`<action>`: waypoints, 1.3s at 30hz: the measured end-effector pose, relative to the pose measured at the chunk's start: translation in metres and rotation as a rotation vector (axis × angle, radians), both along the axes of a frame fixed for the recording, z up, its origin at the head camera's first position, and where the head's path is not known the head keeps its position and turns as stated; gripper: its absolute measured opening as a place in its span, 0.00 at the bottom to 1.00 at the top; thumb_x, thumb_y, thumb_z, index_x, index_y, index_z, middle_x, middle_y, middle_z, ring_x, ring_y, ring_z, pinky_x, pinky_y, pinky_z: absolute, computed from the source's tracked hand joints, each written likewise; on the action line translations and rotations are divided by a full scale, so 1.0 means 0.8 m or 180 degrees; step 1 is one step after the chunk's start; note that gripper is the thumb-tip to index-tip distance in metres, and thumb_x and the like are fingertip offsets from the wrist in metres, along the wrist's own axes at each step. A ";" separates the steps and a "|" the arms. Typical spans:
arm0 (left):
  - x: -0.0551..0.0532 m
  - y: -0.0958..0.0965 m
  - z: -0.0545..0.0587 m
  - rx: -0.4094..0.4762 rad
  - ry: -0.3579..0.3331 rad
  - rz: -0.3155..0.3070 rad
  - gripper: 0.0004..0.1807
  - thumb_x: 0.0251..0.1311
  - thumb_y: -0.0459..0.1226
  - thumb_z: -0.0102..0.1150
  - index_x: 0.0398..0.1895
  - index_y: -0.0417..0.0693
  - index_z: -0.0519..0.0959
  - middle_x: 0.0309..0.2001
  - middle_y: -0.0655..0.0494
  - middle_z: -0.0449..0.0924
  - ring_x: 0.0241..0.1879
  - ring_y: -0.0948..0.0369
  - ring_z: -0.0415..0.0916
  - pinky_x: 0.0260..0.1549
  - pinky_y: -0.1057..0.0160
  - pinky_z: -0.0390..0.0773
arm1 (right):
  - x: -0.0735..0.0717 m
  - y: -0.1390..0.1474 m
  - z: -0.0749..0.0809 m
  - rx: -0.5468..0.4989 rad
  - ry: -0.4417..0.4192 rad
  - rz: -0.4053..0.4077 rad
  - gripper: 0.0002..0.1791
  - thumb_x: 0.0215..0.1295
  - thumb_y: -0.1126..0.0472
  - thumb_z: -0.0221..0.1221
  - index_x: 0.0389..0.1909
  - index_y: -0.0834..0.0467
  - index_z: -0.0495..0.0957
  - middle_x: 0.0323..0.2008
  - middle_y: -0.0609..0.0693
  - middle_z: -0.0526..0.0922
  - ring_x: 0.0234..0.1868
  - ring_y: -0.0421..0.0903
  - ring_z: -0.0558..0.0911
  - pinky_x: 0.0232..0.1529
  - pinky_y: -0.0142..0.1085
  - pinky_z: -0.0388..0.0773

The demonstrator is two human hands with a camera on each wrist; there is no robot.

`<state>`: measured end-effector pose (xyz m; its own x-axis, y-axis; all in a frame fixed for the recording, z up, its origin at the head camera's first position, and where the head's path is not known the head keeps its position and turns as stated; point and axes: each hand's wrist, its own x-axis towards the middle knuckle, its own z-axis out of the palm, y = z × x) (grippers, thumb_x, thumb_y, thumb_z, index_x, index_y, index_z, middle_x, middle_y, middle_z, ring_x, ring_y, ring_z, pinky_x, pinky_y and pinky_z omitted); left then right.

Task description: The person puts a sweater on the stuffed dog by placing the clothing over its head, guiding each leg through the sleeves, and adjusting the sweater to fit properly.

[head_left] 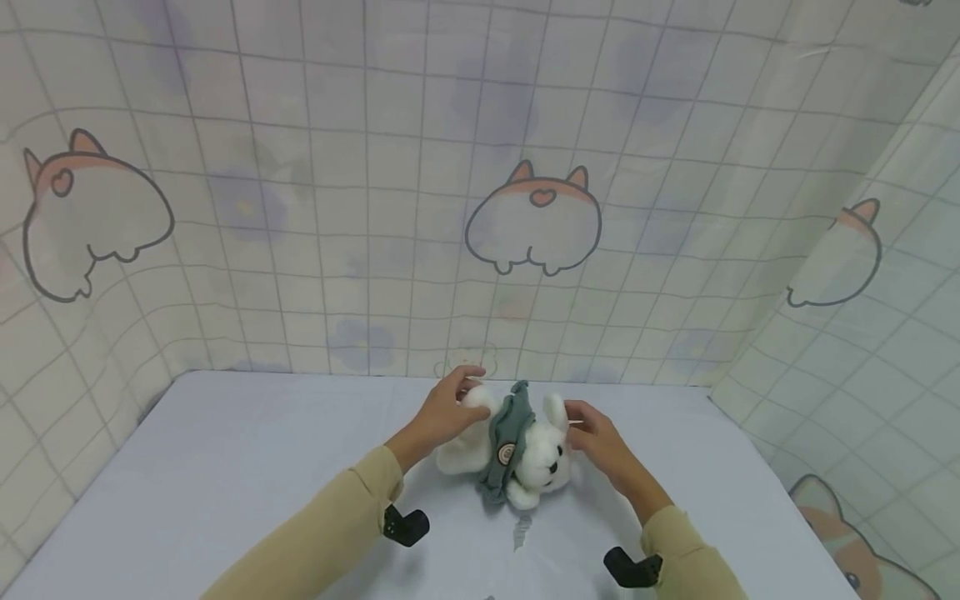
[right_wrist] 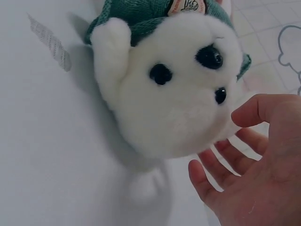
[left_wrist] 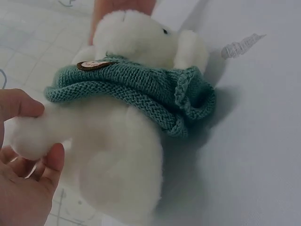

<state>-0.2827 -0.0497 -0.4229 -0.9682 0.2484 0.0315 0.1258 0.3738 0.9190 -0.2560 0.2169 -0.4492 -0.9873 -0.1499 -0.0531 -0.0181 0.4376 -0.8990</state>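
Observation:
A white plush dog (head_left: 542,458) with dark eyes and nose lies tilted sideways on the white table. It wears a green knitted sweater (left_wrist: 122,87) with a round badge (head_left: 506,454). My left hand (head_left: 450,408) holds one of its stubby legs (left_wrist: 33,136) between thumb and curled fingers, seen closely in the left wrist view. At the head end, my right hand (right_wrist: 263,155) is beside the head, with thumb and fingers spread and loosely bent near its edge. Whether the right fingertips press the fur is partly hidden.
A white tabletop (head_left: 262,475) lies under the toy. A small grey printed mark or label (head_left: 522,530) is on it, near the toy. Behind and at the sides hangs a checked cloth (head_left: 405,192) with cartoon corgi prints. Black wrist cameras (head_left: 406,527) sit at both sleeves.

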 end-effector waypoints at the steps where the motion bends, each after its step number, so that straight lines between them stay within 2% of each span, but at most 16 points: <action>1: 0.000 -0.001 -0.001 -0.0026 0.0031 0.0000 0.30 0.55 0.36 0.65 0.63 0.56 0.70 0.59 0.50 0.76 0.56 0.53 0.72 0.50 0.52 0.78 | -0.002 -0.001 0.004 -0.0012 0.0029 0.0011 0.28 0.62 0.67 0.50 0.65 0.60 0.67 0.63 0.60 0.72 0.60 0.55 0.75 0.51 0.39 0.76; 7: 0.005 -0.006 0.000 -0.0117 0.0115 -0.0076 0.29 0.55 0.37 0.67 0.62 0.57 0.71 0.57 0.53 0.76 0.54 0.54 0.72 0.46 0.55 0.79 | -0.018 -0.006 0.026 0.0061 0.0317 0.0205 0.25 0.67 0.64 0.51 0.65 0.61 0.66 0.64 0.62 0.71 0.62 0.60 0.73 0.59 0.51 0.74; 10: 0.008 -0.010 0.000 -0.0119 0.0103 -0.0170 0.30 0.55 0.35 0.67 0.62 0.57 0.71 0.58 0.54 0.74 0.55 0.54 0.72 0.45 0.56 0.79 | -0.027 -0.011 0.034 0.0206 0.0467 0.0257 0.22 0.69 0.62 0.52 0.64 0.58 0.69 0.64 0.59 0.72 0.63 0.60 0.73 0.60 0.54 0.72; 14: 0.010 -0.014 -0.001 -0.0150 0.0082 -0.0237 0.28 0.55 0.33 0.65 0.61 0.56 0.72 0.61 0.55 0.73 0.55 0.53 0.73 0.42 0.58 0.80 | -0.038 -0.023 0.038 0.0351 0.0535 0.0319 0.20 0.72 0.59 0.52 0.63 0.53 0.71 0.65 0.54 0.73 0.63 0.59 0.73 0.61 0.56 0.71; 20: 0.011 -0.015 -0.002 -0.0198 0.0073 -0.0217 0.26 0.55 0.33 0.64 0.58 0.54 0.74 0.60 0.55 0.74 0.55 0.52 0.74 0.41 0.58 0.81 | -0.047 -0.039 0.040 0.0391 0.0461 0.0460 0.19 0.72 0.54 0.52 0.61 0.52 0.74 0.63 0.52 0.76 0.62 0.56 0.75 0.62 0.55 0.71; 24: 0.013 -0.016 -0.002 -0.0192 0.0115 -0.0227 0.25 0.55 0.32 0.64 0.58 0.53 0.75 0.58 0.54 0.76 0.54 0.52 0.75 0.40 0.57 0.81 | -0.049 -0.044 0.040 0.0375 0.0372 0.0419 0.16 0.71 0.53 0.53 0.56 0.51 0.78 0.58 0.52 0.79 0.59 0.54 0.78 0.62 0.54 0.71; 27: 0.013 -0.016 -0.003 -0.0181 0.0116 -0.0216 0.23 0.56 0.33 0.64 0.56 0.54 0.75 0.58 0.54 0.76 0.52 0.53 0.75 0.38 0.58 0.80 | -0.050 -0.045 0.041 0.0389 0.0404 0.0428 0.13 0.72 0.54 0.53 0.52 0.50 0.81 0.57 0.51 0.80 0.58 0.52 0.78 0.61 0.53 0.72; 30: 0.012 -0.016 -0.005 -0.0194 0.0168 -0.0201 0.21 0.57 0.33 0.63 0.54 0.56 0.77 0.58 0.53 0.76 0.48 0.54 0.76 0.36 0.60 0.80 | -0.052 -0.046 0.041 0.0403 0.0492 0.0455 0.12 0.72 0.55 0.53 0.46 0.53 0.83 0.50 0.51 0.84 0.53 0.50 0.80 0.58 0.50 0.74; 35: 0.006 -0.016 -0.010 -0.0270 0.0391 -0.0164 0.19 0.57 0.32 0.64 0.52 0.57 0.80 0.57 0.51 0.78 0.43 0.55 0.78 0.34 0.62 0.79 | -0.052 -0.048 0.044 0.0740 0.0695 0.0501 0.12 0.71 0.56 0.53 0.37 0.54 0.84 0.39 0.51 0.85 0.41 0.44 0.80 0.47 0.41 0.77; 37: 0.003 -0.016 -0.011 -0.0312 0.0475 -0.0138 0.19 0.57 0.32 0.65 0.52 0.57 0.80 0.56 0.50 0.79 0.42 0.55 0.78 0.34 0.61 0.79 | -0.052 -0.049 0.045 0.0941 0.0717 0.0487 0.13 0.72 0.56 0.51 0.35 0.55 0.84 0.38 0.51 0.85 0.40 0.44 0.79 0.45 0.41 0.76; 39: -0.001 -0.017 -0.011 -0.0349 0.0528 -0.0120 0.19 0.57 0.32 0.65 0.52 0.58 0.80 0.56 0.48 0.79 0.42 0.55 0.79 0.34 0.61 0.80 | -0.050 -0.049 0.046 0.1096 0.0612 0.0374 0.15 0.71 0.55 0.50 0.33 0.56 0.83 0.39 0.52 0.84 0.42 0.46 0.79 0.46 0.43 0.76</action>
